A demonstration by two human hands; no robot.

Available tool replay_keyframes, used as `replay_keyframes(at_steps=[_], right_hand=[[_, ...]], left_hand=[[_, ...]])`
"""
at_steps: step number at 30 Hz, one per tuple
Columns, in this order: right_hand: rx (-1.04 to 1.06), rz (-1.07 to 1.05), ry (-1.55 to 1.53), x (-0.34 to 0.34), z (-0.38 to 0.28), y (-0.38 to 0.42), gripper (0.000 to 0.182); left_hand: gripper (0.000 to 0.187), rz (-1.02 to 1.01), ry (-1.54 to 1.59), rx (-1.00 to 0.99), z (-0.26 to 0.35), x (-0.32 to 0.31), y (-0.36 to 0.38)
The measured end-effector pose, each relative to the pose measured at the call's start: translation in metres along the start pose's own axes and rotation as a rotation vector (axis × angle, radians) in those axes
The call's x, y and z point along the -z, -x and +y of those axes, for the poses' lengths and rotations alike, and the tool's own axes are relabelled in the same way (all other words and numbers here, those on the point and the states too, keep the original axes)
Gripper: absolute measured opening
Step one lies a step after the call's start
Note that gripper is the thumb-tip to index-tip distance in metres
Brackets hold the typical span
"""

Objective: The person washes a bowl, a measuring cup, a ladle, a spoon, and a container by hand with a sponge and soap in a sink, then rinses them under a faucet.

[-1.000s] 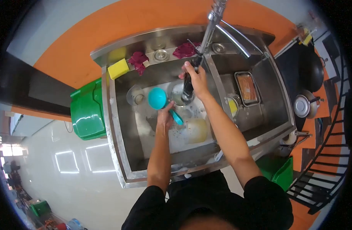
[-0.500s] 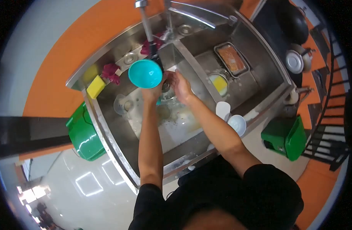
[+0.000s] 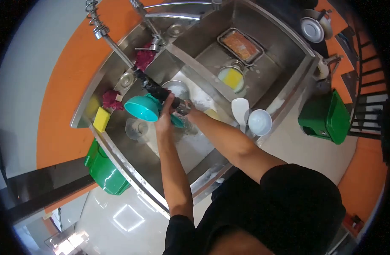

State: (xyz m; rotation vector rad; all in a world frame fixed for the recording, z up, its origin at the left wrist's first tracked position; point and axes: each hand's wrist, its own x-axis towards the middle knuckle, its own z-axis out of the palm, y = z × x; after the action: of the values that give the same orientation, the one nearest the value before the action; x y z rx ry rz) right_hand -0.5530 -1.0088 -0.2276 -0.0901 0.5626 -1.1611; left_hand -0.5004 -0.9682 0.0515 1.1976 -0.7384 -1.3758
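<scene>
My left hand (image 3: 163,121) grips a turquoise bowl (image 3: 141,109), tilted with its inside facing up and toward me, over the left sink basin. Its thumb lies close against the black-wrapped faucet sprayer (image 3: 154,89). My right hand (image 3: 190,111) is closed at the lower end of that sprayer, its fingers partly hidden behind the nozzle. Another turquoise piece (image 3: 177,121) shows below the hands, mostly covered. Behind the sprayer a round metal bowl (image 3: 177,88) sits in the basin. A clear container (image 3: 136,128) lies at the basin's left.
In the right basin are a metal tray (image 3: 241,46) with orange-brown contents and a bowl holding a yellow sponge (image 3: 233,78). A white rice paddle (image 3: 240,111) and white bowl (image 3: 260,122) rest at its near edge. Another sponge (image 3: 102,119) and dark red cloth (image 3: 112,100) lie left.
The sprayer has swung down toward my hands, and my right hand has gone from open beside the bowl to closed at its end. The bowl has tipped and shifted left. My view has turned.
</scene>
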Motion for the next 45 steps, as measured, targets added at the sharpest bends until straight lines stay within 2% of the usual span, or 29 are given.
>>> replay_keyframes(at_steps=[2, 3, 5, 7, 8, 9, 11, 12, 14, 15, 18, 20, 21, 23, 24, 26, 28, 30, 31, 32, 34, 35, 36, 38, 39, 40, 43, 45], right_hand=[[0.409, 0.233, 1.350, -0.021, -0.012, 0.039, 0.027], [0.410, 0.235, 1.358, -0.044, -0.031, 0.060, 0.027], [-0.140, -0.024, 2.019, -0.099, -0.081, 0.112, 0.039], [-0.284, 0.021, 2.316, -0.136, -0.119, 0.157, 0.041], [-0.100, 0.171, 2.435, -0.149, -0.136, 0.184, 0.045], [0.098, 0.322, 2.537, -0.154, -0.148, 0.205, 0.050], [-0.032, 0.540, 2.559, -0.148, -0.171, 0.216, 0.055], [-0.027, 0.538, 2.561, -0.146, -0.181, 0.223, 0.055], [-0.181, 0.448, 2.318, -0.146, -0.199, 0.229, 0.061], [-0.168, 0.444, 2.324, -0.144, -0.200, 0.227, 0.061], [-0.066, 0.480, 2.340, -0.136, -0.193, 0.224, 0.058], [0.141, 0.533, 2.299, -0.136, -0.189, 0.224, 0.062], [0.146, 0.529, 2.295, -0.135, -0.186, 0.221, 0.062], [0.438, 0.396, 2.154, -0.134, -0.179, 0.215, 0.063], [0.443, 0.389, 2.151, -0.138, -0.173, 0.210, 0.063], [0.304, 0.153, 1.820, -0.154, -0.152, 0.195, 0.062], [0.295, 0.138, 1.690, -0.131, -0.118, 0.159, 0.054], [0.158, 0.119, 1.432, -0.100, -0.080, 0.122, 0.043], [0.104, 0.222, 1.254, -0.114, -0.072, 0.126, 0.034], [0.103, 0.212, 1.238, -0.105, -0.062, 0.116, 0.034], [0.049, -0.042, 0.602, -0.076, -0.036, 0.091, 0.033], [0.034, 0.074, 0.661, -0.118, -0.055, 0.118, 0.031], [0.034, 0.073, 0.651, -0.108, -0.047, 0.112, 0.031], [0.185, 0.100, 0.735, -0.096, -0.041, 0.104, 0.033], [0.075, 0.089, 0.780, -0.095, -0.047, 0.108, 0.039], [0.078, 0.089, 0.780, -0.096, -0.050, 0.109, 0.039], [0.064, 0.105, 0.883, -0.091, -0.055, 0.116, 0.044], [-0.046, 0.054, 0.714, -0.098, -0.060, 0.125, 0.030]], left_hand=[[0.038, -0.020, -0.055, -0.056, 0.002, 0.002, -0.004], [0.038, -0.021, -0.048, -0.056, -0.002, 0.009, -0.011], [0.042, 0.099, -0.236, -0.092, -0.020, 0.028, -0.026], [0.043, 0.043, -0.152, -0.108, -0.015, 0.034, -0.026], [0.044, -0.018, -0.079, -0.134, -0.011, 0.034, -0.026], [0.043, 0.043, -0.111, -0.163, -0.008, 0.030, -0.026], [0.042, 0.049, -0.137, -0.123, 0.022, 0.012, -0.008], [0.042, 0.045, -0.171, -0.085, 0.032, 0.007, -0.003], [0.041, 0.068, -0.215, -0.146, 0.023, 0.013, -0.014], [0.039, 0.038, -0.188, -0.138, 0.021, 0.015, -0.017], [0.032, 0.012, -0.122, -0.147, 0.024, 0.011, -0.011], [0.029, -0.012, 0.066, -0.033, 0.022, 0.013, -0.010], [0.029, -0.010, 0.062, -0.038, 0.023, 0.015, -0.010], [0.027, -0.026, 0.076, -0.032, 0.027, 0.018, -0.007], [0.027, -0.023, 0.073, -0.038, 0.030, 0.018, -0.006], [0.026, 0.009, 0.106, -0.077, 0.036, 0.015, -0.001], [0.026, 0.008, 0.097, -0.106, 0.040, 0.011, 0.008], [0.025, -0.003, 0.083, -0.147, 0.041, 0.011, 0.009], [0.025, -0.017, 0.079, -0.108, 0.036, 0.016, 0.006], [0.025, -0.028, 0.071, -0.061, 0.033, 0.020, 0.008], [0.024, -0.008, 0.023, -0.064, 0.037, 0.015, 0.015], [0.023, 0.036, 0.050, -0.092, 0.036, 0.012, 0.018], [0.022, 0.078, 0.083, -0.122, 0.036, 0.011, 0.020], [0.024, 0.058, -0.027, -0.118, 0.028, 0.031, 0.010], [0.026, 0.086, -0.104, -0.138, 0.030, 0.032, 0.009], [0.027, 0.114, -0.179, -0.160, 0.033, 0.032, 0.008], [0.030, 0.118, -0.086, -0.107, 0.028, 0.039, -0.001], [0.031, 0.091, -0.074, -0.088, 0.028, 0.039, 0.000]])
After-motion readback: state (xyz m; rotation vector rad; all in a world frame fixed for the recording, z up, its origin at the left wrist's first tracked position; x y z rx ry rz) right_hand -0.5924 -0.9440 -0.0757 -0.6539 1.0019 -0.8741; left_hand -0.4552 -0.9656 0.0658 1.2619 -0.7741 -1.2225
